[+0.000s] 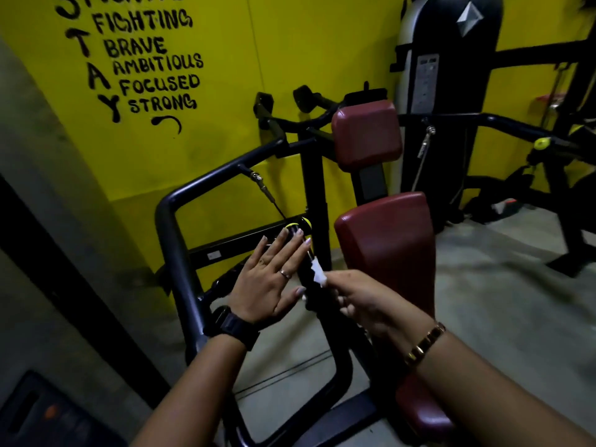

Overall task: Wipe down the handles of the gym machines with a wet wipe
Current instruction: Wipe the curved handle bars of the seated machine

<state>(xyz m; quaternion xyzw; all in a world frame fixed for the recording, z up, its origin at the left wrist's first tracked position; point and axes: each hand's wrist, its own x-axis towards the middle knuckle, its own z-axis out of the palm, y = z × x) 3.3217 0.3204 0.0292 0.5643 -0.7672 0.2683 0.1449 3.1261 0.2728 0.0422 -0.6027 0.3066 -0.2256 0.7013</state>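
Early to midway, judging by the layout: one grip under attention, others apparently not yet reached, though no telling wet from dry in this dim light.

Far left: left hand [267,279] wide and flat, fingers straight and spread, holding nothing, hovering over or resting against the machine [180,201] near its yellow knob [293,226]; contact impossible to confirm.

Just right of it: near handle [311,298], dark and upright, between the two hands.

Against that handle's upper part: wipe [317,274], small, white, crumpled, seemingly touching it.

Next right: right hand [358,301] pinching the wipe at the fingertips, other fingers curled under.

Higher up and behind: top grips [304,99], well apart from both hands, probably left to do, as with handles on the machines further right.

Containers: none in view, neither wipe pack nor bin.
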